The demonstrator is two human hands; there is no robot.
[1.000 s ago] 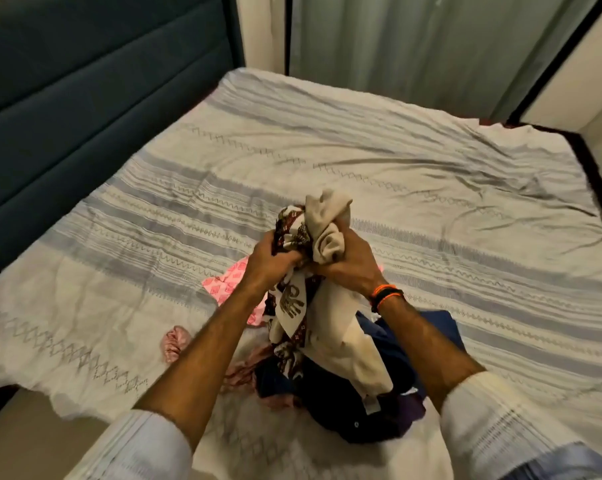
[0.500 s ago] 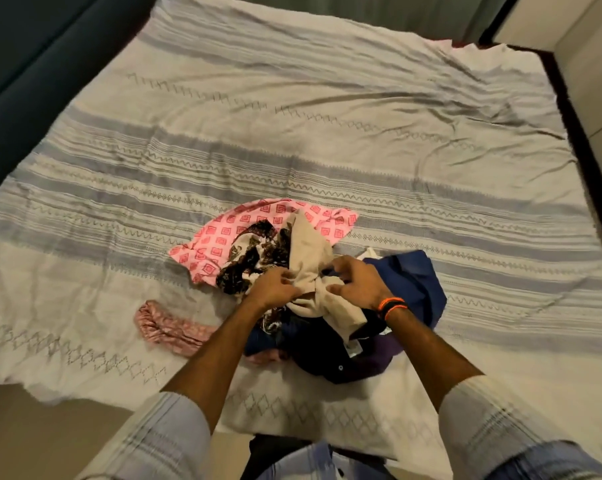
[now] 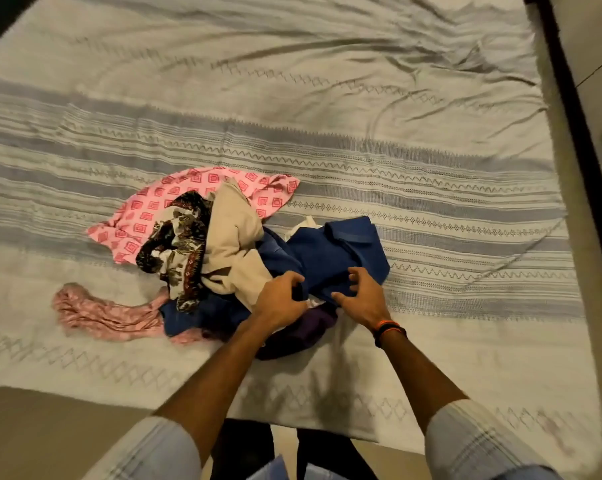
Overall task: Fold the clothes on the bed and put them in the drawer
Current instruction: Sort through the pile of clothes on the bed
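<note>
Since half a second ago: both hands have let go of the beige garment (image 3: 232, 244) and shifted right onto the blue garment (image 3: 330, 258); the view has tipped further down toward the bed's near edge.

Left hand (image 3: 280, 299): fingers (image 3: 294, 280) curled, tips pressing into the blue cloth at its near left part; whether cloth is actually pinched cannot be told.

Right hand (image 3: 362, 299): fingers (image 3: 356, 275) spread and bent like a claw over the near edge of the blue garment, thumb pointing left; it grips nothing visibly. Orange and black bands (image 3: 388, 328) circle this wrist.

Blue garment: crumpled, on the right side of the heap, with a folded strip along its top.

Beige garment: lying loose in the middle of the heap, just left of the blue one and touching it.

Dark patterned cloth (image 3: 178, 247): brown, black and white print, against the beige garment's left side.

Pink printed cloth (image 3: 147, 213): spread flat behind the heap, partly under the beige and patterned pieces.

Pale pink cloth (image 3: 102, 313): bunched in a long roll at the heap's near left.

Purple cloth (image 3: 303, 330): under the wrists, at the near edge of the heap.

Bed (image 3: 396, 168): covered with a grey-striped cream sheet, wrinkled toward the far right; the whole heap lies on its near half.

Sleeves (image 3: 472, 441): pale checked, pushed up both forearms.
</note>
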